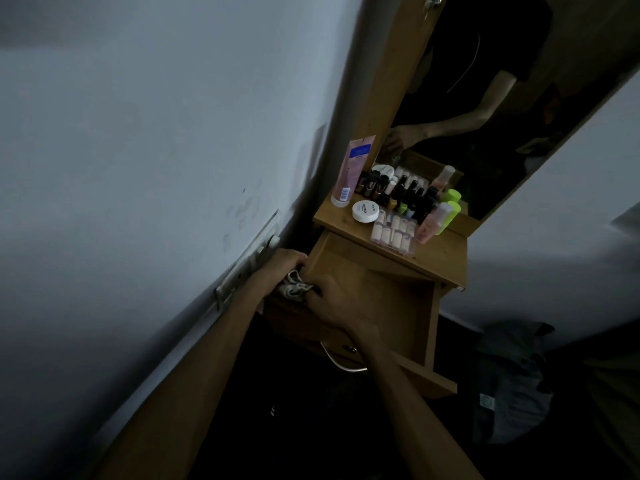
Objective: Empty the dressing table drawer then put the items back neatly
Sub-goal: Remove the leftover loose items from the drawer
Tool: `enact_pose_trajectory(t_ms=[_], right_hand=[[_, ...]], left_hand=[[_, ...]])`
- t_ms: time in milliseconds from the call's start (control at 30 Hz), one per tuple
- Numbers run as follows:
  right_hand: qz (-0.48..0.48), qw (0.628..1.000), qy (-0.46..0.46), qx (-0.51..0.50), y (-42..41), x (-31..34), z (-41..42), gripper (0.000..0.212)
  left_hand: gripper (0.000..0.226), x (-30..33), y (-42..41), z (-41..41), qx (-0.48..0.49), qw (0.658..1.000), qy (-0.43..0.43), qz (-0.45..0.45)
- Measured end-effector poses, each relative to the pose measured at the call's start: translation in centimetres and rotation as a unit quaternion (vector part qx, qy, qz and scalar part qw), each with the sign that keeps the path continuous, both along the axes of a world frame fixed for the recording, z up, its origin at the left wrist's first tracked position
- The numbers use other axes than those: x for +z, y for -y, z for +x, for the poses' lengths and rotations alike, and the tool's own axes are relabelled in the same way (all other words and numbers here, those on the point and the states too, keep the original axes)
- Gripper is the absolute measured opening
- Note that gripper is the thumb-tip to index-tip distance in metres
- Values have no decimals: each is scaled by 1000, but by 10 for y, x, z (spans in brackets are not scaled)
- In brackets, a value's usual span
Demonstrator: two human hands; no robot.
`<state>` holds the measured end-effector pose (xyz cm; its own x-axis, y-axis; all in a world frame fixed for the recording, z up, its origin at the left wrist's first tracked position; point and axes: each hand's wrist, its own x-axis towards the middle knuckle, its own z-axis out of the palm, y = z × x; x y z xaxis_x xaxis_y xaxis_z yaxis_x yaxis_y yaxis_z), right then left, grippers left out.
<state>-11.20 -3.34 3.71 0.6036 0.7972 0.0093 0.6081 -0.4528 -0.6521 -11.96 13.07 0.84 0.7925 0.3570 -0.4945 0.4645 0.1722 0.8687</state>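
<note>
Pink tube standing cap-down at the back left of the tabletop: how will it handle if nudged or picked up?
The pink tube stands tall on its narrow cap, leaning toward the mirror frame, so a nudge likely tips it. It looks like soft plastic, probably squeezable and light. The white jar sits close beside it.

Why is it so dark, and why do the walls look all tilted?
Head view: the room is dim, so the arms and floor sink into shadow; the wide lens leans and bends the wall and mirror; both hands, left and right, look murky at the drawer.
</note>
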Motion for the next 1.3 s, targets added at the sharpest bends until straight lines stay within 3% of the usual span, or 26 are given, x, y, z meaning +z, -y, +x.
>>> enact_pose_trajectory(t_ms=[100,267,367,500,600,867,967,1300], right_hand=[[51,998,7,22,1,4,-15,39],[47,997,10,53,21,3,-19,31],[45,997,33,62,41,3,-21,30],[9,994,97,40,66,4,-17,42],[-8,992,122,31,87,1,-11,39],[-46,992,116,-26,155,0,-3,25],[-56,989,127,-54,184,-2,-1,14],[-28,983,106,-145,240,-6,2,10]], left_hand=[[37,-1,-3,-4,0,1000,-15,16],[22,2,10,-23,-52,993,36,95],[9,-2,18,-28,-103,970,18,217],[48,1,27,-33,-161,920,-35,354],[55,4,36,-32,-185,890,-55,413],[81,-1,71,-23,-151,876,-106,445],[85,-2,76,-23,-136,877,-112,448],[91,-4,80,-19,-124,864,-128,470]])
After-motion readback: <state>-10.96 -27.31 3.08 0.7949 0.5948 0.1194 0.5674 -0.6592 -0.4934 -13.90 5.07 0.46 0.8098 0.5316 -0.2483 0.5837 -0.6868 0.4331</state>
